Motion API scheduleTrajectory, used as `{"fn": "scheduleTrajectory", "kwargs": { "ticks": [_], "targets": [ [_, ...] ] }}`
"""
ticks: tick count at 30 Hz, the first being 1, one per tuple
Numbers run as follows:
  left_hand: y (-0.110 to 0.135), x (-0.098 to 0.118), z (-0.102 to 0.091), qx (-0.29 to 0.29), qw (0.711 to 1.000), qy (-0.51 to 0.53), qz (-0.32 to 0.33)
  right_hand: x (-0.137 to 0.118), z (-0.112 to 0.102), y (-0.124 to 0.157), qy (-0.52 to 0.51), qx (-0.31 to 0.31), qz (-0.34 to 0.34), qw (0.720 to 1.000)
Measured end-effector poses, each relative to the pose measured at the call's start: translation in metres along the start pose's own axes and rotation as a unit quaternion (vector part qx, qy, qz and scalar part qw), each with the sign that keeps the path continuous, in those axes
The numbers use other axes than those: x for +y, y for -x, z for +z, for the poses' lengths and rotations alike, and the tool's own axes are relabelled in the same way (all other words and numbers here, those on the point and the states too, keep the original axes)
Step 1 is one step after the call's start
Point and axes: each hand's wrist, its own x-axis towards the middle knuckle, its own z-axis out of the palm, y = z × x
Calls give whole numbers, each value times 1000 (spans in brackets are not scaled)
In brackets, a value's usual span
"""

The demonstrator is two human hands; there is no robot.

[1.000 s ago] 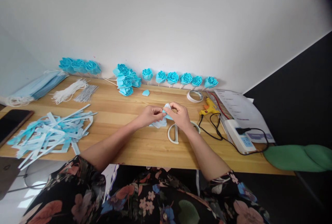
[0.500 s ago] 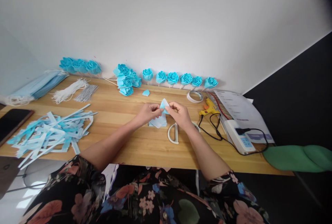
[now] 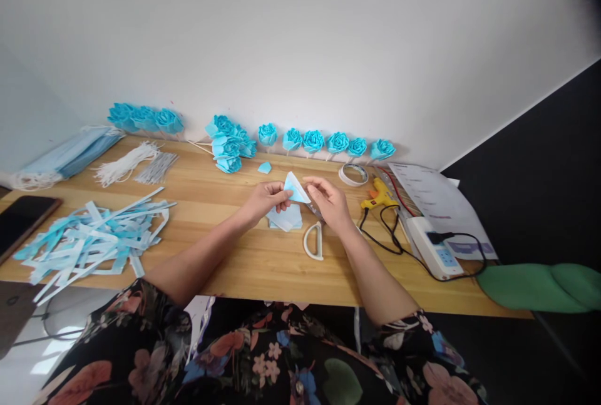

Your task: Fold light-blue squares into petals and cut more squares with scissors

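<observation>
pinching hand: the left hand (image 3: 265, 200) grips the folded piece (image 3: 294, 189) between thumb and fingers at its lower left.
folded piece: light blue with a white edge, roughly triangular, held up between the two hands, its tip pointing up and its white edge sloping toward the right hand (image 3: 331, 201).
right hand: loosely open, thumb and fingers parted and bent, just beside the piece's right corner; whether a fingertip touches it cannot be told.
beneath: a small pile of cut pieces (image 3: 285, 218) lies on the wooden table (image 3: 263, 273), just below the folded piece and the left hand's fingers.
scissors: near the right wrist, one white handle of the scissors (image 3: 320, 241) shows, the rest partly hidden by the right hand.
beyond the hands: a small blue piece (image 3: 265, 168) lies apart, in front of a row of blue flowers (image 3: 312, 141) along the wall.
</observation>
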Motion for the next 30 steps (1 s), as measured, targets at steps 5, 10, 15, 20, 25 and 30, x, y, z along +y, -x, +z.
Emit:
{"fn": "scheduleTrajectory", "kwargs": {
  "ticks": [5, 10, 15, 20, 25, 30],
  "targets": [
    [0, -1, -2, -8, 999, 49, -14, -1, -4, -2, 23, -38, -89, 995],
    [2, 2, -1, -8, 1000, 17, -19, -2, -4, -3, 36, -61, -111, 991],
    [2, 5, 1, 5, 999, -36, -6, -3, -4, -4, 40, -66, -93, 993],
    [3, 5, 1, 18, 994, -111, 16, -4, -3, -3, 37, -86, -67, 993],
    [5, 6, 1, 22, 988, -150, 27, -3, -2, -1, 41, -82, -33, 995],
    [5, 6, 1, 21, 986, -163, 30, -1, -2, -1, 48, -65, -23, 996]
  ]
}}
